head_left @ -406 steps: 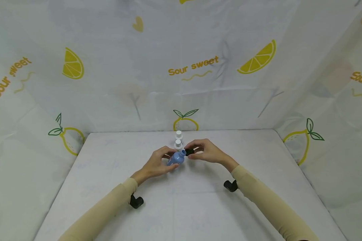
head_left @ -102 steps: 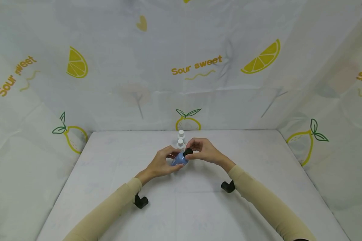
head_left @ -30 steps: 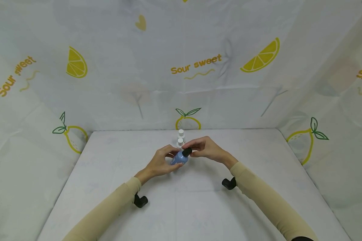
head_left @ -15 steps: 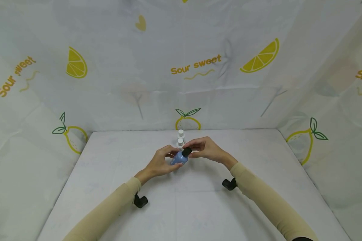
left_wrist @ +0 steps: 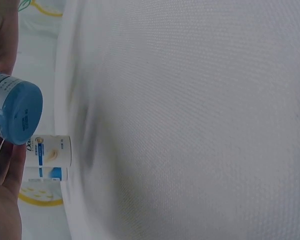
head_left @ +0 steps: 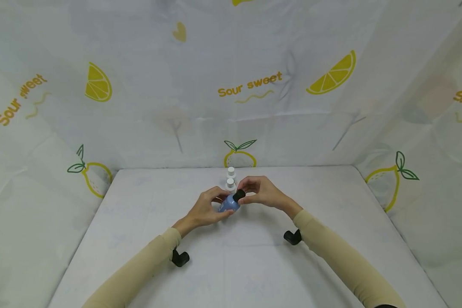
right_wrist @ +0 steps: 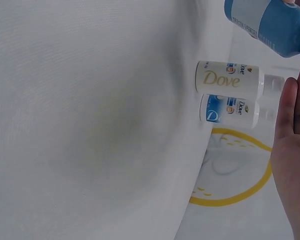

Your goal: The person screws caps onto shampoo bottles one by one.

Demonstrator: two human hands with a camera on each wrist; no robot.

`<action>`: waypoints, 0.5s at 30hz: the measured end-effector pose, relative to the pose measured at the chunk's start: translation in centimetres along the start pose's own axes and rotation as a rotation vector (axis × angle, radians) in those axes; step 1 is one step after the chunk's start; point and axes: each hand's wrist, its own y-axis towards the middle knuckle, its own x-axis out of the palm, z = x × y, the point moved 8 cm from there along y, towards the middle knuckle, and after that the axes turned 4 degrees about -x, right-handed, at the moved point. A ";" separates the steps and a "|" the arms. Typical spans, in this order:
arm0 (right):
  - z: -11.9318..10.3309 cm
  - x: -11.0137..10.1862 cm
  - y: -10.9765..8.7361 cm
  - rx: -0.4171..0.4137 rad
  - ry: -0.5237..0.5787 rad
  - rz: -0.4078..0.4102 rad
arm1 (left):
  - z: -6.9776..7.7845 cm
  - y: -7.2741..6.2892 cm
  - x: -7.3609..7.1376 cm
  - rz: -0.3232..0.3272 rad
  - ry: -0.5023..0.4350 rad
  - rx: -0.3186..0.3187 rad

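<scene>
My left hand [head_left: 205, 208] grips a small blue bottle [head_left: 229, 203] round its body, thumb on the near side and fingers behind. The bottle is tilted, its neck end up and to the right, and it is held above the table. A black cap [head_left: 239, 195] sits on its neck. The thumb and fingers of my right hand [head_left: 265, 191] pinch that cap from the right. In the left wrist view the flat base of the blue bottle [left_wrist: 25, 112] faces the camera. The right wrist view shows the bottle's pale label [right_wrist: 250, 12], with the cap cut by the frame edge.
Two white Dove bottles with white caps stand upright one behind the other, just beyond the hands: the nearer bottle [right_wrist: 225, 79] and the farther bottle [right_wrist: 230, 111]. The white-covered table [head_left: 223, 269] ends at a lemon-printed cloth backdrop [head_left: 254, 124].
The black cap, earlier held apart beside the open neck, is now on the bottle. Over the last second my right fingers shifted round the cap, drawing back from a more stretched reach.
</scene>
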 end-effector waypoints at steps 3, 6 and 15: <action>0.0 0.1 -0.1 0.011 -0.012 0.007 | -0.1 -0.1 0.1 -0.006 0.000 -0.009; -0.1 0.1 0.0 0.007 -0.019 0.011 | -0.1 0.0 0.1 -0.010 0.006 -0.007; -0.3 0.2 0.2 -0.023 -0.075 0.036 | 0.0 0.1 0.0 -0.015 0.024 -0.002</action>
